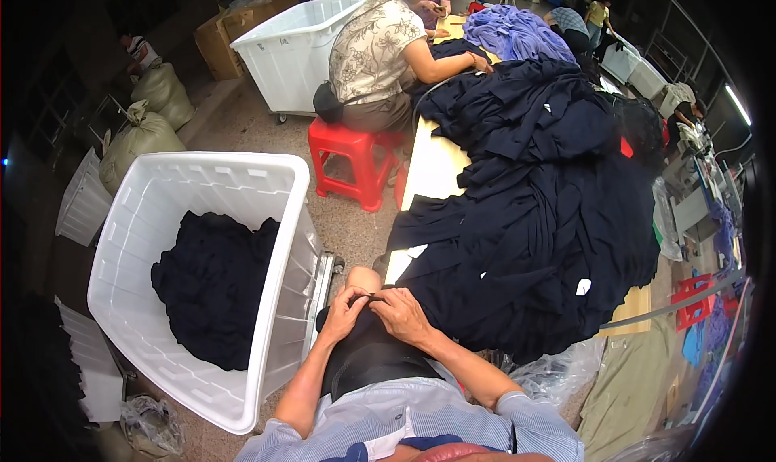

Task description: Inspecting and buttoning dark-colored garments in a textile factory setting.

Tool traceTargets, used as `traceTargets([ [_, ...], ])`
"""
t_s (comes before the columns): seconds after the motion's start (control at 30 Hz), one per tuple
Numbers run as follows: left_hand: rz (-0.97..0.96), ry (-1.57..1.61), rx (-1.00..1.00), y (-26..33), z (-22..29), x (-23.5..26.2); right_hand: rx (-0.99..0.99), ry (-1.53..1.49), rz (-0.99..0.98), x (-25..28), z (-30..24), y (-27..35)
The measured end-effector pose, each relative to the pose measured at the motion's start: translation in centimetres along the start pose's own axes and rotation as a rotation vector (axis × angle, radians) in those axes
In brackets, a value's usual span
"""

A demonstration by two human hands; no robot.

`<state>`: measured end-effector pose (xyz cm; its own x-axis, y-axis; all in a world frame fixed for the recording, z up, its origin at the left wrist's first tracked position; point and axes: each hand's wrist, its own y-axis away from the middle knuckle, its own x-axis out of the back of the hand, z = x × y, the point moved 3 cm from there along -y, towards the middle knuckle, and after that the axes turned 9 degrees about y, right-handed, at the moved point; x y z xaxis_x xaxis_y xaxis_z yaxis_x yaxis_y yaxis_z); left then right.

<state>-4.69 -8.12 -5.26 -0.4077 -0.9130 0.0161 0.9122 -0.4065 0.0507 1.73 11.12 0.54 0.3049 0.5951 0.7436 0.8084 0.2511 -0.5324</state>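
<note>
Over my lap, my left hand [343,316] and my right hand [402,315] come together with fingers pinched. A thin dark strip of cloth [373,299] stretches between the fingertips of both; I cannot make out whether it belongs to a larger piece. Dark cloth covers my lap below the hands, and one bare knee shows just beyond them. Close to my right hand, a large heap of navy garments [517,244] spreads over the pale wooden table [436,167], with small white tags here and there. A white plastic bin [279,187] holding a navy garment pile [214,288] stands to my left.
A co-worker [376,46] sits on a red stool [352,159], one hand on the heap. Behind that person stands another white wheeled bin [295,54]. Purple garments [517,33] lie at the table's far end. Stuffed sacks [141,147] stand at left, clear plastic [558,373] at right.
</note>
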Motion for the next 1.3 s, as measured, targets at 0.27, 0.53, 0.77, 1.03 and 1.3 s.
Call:
traceTargets([
  [0.27,-0.156,-0.02,-0.033,-0.3,1.8,0.4,-0.015,-0.058,-0.004,0.1,0.1,0.1],
  [0.53,-0.061,0.15,0.083,-0.1,-0.8,0.0,-0.018,-0.05,-0.053,0.1,0.2,-0.3],
  [0.77,0.005,0.217,0.092,0.4,-0.7,-0.5,-0.04,-0.046,-0.058,-0.2,0.6,-0.3],
  [1.03,0.013,0.212,0.06,0.6,-1.2,-0.6,-0.054,-0.073,-0.003,-0.3,0.5,0.1],
  [1.3,-0.026,0.643,0.268,0.9,-1.5,-1.2,-0.009,-0.043,-0.018,-0.4,0.5,0.0],
])
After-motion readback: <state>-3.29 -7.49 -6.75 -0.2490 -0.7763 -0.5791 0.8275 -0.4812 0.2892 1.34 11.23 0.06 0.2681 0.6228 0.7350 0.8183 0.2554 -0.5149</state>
